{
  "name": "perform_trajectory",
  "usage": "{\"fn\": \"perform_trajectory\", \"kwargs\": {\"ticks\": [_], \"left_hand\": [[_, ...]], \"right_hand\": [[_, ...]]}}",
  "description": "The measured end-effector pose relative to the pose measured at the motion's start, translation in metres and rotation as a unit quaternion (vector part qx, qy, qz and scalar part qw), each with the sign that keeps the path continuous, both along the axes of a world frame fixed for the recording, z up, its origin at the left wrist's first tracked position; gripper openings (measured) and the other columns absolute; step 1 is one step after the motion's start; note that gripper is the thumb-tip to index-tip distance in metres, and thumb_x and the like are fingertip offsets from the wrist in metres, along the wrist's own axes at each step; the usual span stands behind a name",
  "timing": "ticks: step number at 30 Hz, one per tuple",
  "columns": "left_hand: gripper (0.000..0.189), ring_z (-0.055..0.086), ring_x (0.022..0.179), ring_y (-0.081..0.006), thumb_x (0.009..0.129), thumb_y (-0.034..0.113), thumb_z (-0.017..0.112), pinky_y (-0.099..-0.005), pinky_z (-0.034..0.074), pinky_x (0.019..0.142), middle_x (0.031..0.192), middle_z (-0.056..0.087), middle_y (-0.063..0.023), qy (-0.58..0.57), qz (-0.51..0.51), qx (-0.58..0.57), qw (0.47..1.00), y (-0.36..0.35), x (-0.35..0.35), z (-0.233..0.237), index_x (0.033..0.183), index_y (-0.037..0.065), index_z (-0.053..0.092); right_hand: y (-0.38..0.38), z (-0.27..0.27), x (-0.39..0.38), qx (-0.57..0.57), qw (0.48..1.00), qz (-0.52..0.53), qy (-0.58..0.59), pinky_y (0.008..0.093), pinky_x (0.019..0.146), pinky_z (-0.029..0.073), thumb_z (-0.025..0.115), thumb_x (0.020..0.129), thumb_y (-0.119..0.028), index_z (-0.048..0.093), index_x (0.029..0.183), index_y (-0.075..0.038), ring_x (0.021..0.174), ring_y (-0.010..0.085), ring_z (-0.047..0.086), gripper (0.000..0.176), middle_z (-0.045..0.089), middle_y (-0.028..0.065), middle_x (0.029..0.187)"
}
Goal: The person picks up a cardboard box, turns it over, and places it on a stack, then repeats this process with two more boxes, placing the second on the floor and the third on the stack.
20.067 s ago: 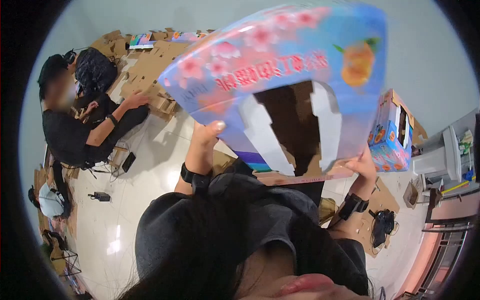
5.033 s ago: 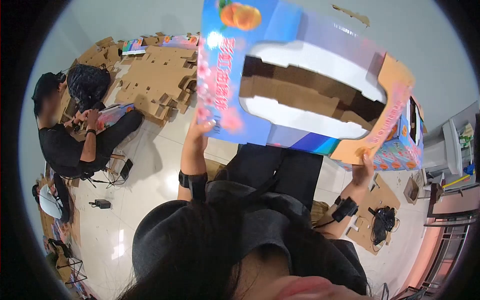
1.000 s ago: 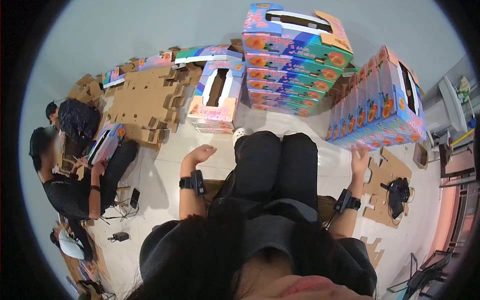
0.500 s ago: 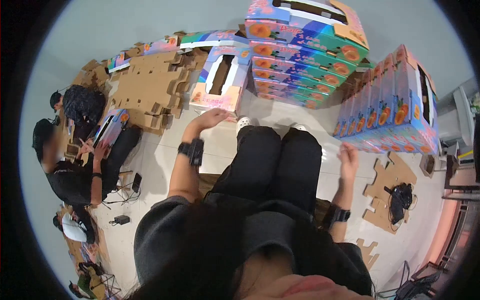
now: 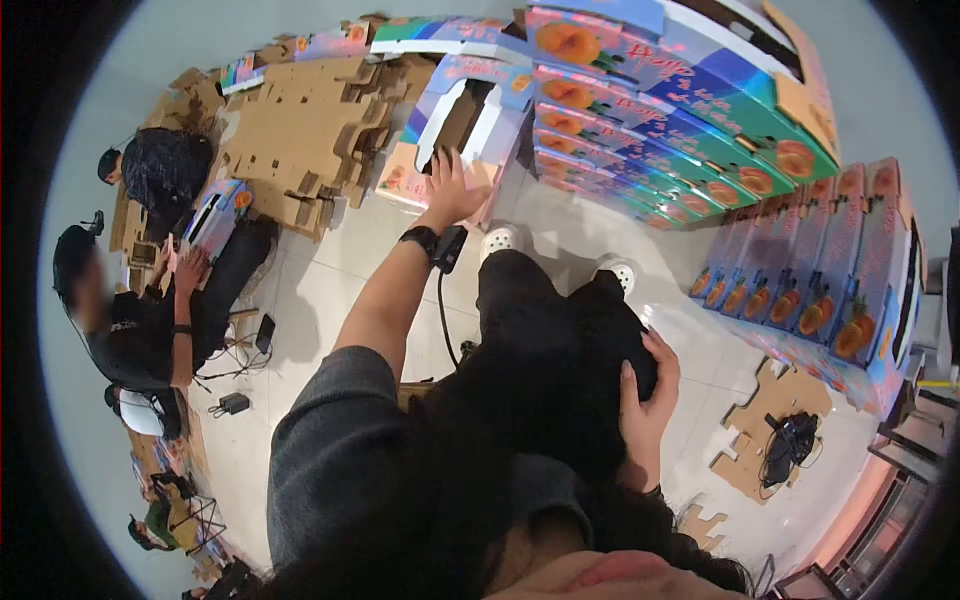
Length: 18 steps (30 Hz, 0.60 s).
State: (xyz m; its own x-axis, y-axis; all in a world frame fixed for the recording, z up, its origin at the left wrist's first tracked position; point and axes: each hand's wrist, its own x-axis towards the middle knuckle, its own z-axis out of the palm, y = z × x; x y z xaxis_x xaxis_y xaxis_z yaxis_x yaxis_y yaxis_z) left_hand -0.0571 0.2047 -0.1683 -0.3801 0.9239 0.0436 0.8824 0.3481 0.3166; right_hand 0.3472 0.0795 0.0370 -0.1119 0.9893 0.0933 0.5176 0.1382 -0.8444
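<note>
My left hand lies with spread fingers on the near end of a printed carton, just short of its dark handle slot. Against the side of my right knee rests my right hand, its thumb and fingers apart and nothing held. Ahead of me rises a tall stack of printed cartons with orange fruit pictures. To the right, a row of similar cartons stands side by side on edge.
Flat brown cardboard is piled at the upper left. A seated co-worker handles a small printed carton. Cardboard pieces and a black cabled item lie on the floor at right. Other people sit farther left.
My left hand has moved forward onto the carton. My right hand has come back and down to my knee. The view has shifted, and the carton stack looks larger and closer.
</note>
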Motion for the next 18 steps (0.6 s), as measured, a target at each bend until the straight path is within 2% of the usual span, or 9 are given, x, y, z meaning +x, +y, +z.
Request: {"fn": "perform_trajectory", "kwargs": {"ticks": [2,5,6,9,10,13,16,18], "left_hand": [[0.105,0.018,0.138,-0.0473,0.077,0.060,0.061,-0.0547,0.019,0.111,0.146,0.023,-0.0337,0.038,-0.018,0.135,0.990,0.014,-0.007,-0.014,0.141,-0.012,0.020],[0.105,0.018,0.137,-0.0484,0.077,0.061,0.060,-0.0548,0.021,0.110,0.144,0.022,-0.0356,0.024,-0.020,0.086,0.996,0.029,-0.009,-0.030,0.139,-0.014,0.021],[0.112,0.027,0.133,-0.0488,0.070,0.062,0.065,-0.0534,0.026,0.107,0.143,0.023,-0.0369,0.052,-0.016,0.063,0.997,0.027,-0.005,-0.044,0.141,-0.011,0.020],[0.122,0.038,0.126,-0.0476,0.059,0.063,0.071,-0.0512,0.031,0.103,0.142,0.025,-0.0373,0.056,-0.021,-0.021,0.998,0.018,0.010,-0.018,0.145,-0.005,0.017],[0.127,0.044,0.121,-0.0455,0.051,0.060,0.075,-0.0486,0.033,0.101,0.142,0.027,-0.0359,0.070,0.010,-0.021,0.997,0.022,0.012,-0.023,0.148,0.003,0.016],[0.124,0.047,0.117,-0.0442,0.051,0.057,0.075,-0.0478,0.035,0.099,0.135,0.037,-0.0323,0.065,0.039,-0.045,0.996,0.028,0.013,-0.020,0.149,0.009,0.017],[0.118,0.049,0.112,-0.0408,0.051,0.052,0.076,-0.0472,0.036,0.097,0.124,0.047,-0.0259,0.003,0.069,-0.070,0.995,0.030,0.015,-0.002,0.148,0.012,0.022],[0.111,0.048,0.109,-0.0384,0.053,0.045,0.074,-0.0458,0.033,0.098,0.117,0.048,-0.0225,0.008,0.054,-0.017,0.998,0.025,0.011,0.000,0.147,0.014,0.024]], "right_hand": [[0.004,0.004,-0.006,-0.009,1.000,0.004,-0.017,0.0407,0.101,0.037,0.064,0.078,-0.008,0.059,0.114,-0.002,0.117,0.0334,0.051,0.036,0.057,0.0176,0.122],[0.013,0.006,-0.009,-0.025,0.999,0.017,-0.025,0.0407,0.101,0.037,0.062,0.079,-0.007,0.059,0.112,0.000,0.116,0.0333,0.052,0.034,0.058,0.0186,0.121],[0.016,0.006,-0.009,-0.032,0.999,0.021,-0.024,0.0407,0.101,0.037,0.061,0.079,-0.006,0.059,0.112,0.000,0.115,0.0332,0.052,0.034,0.058,0.0189,0.120],[0.021,0.004,-0.011,-0.049,0.999,0.015,-0.013,0.0405,0.101,0.036,0.060,0.078,-0.006,0.060,0.110,0.001,0.114,0.0326,0.053,0.033,0.059,0.0191,0.119],[0.023,0.004,-0.012,-0.052,0.998,0.016,-0.011,0.0405,0.101,0.036,0.060,0.078,-0.005,0.060,0.109,0.001,0.114,0.0325,0.052,0.032,0.059,0.0190,0.119],[0.024,0.003,-0.014,-0.060,0.998,0.018,-0.006,0.0405,0.102,0.036,0.060,0.078,-0.005,0.060,0.108,0.001,0.115,0.0324,0.052,0.031,0.059,0.0187,0.119],[0.024,0.003,-0.012,-0.062,0.998,0.020,-0.007,0.0405,0.102,0.036,0.060,0.077,-0.005,0.061,0.108,0.001,0.115,0.0323,0.052,0.031,0.059,0.0186,0.119],[0.022,0.004,-0.011,-0.063,0.998,0.017,-0.010,0.0407,0.102,0.035,0.060,0.077,-0.005,0.061,0.108,0.000,0.115,0.0322,0.052,0.031,0.059,0.0183,0.119]]}}
